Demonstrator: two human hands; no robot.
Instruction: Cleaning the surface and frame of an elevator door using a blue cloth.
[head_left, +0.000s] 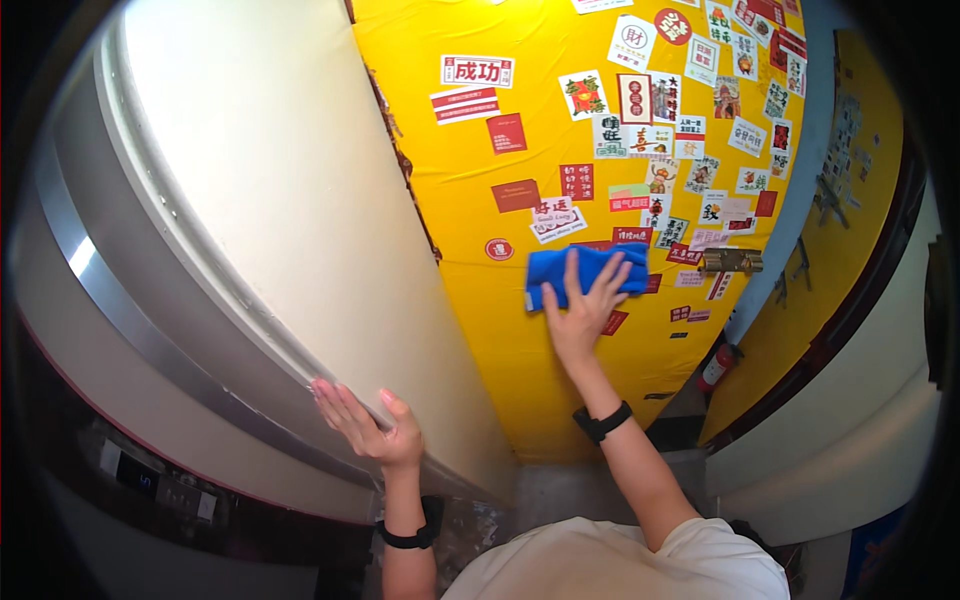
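Note:
Against an upright yellow panel (490, 340), my right hand (580, 318) presses a folded blue cloth (546, 272), its fingers spread over the fabric. Stickers and cards in red, white and other colours (576, 182) cover much of the panel, and the cloth overlaps a few red ones. My left hand (372, 428) holds nothing. Its fingers are stretched out at the lower edge of a tall cream panel (260, 170); whether the palm touches that edge I cannot tell.
A brass-coloured latch (732, 261) is at the yellow panel's right side. Beyond it stand a red fire extinguisher (716, 368) and another yellow panel with dark handles (830, 300). At the lower left is a dark control strip with a small display (138, 472). Grey floor (570, 492) shows below.

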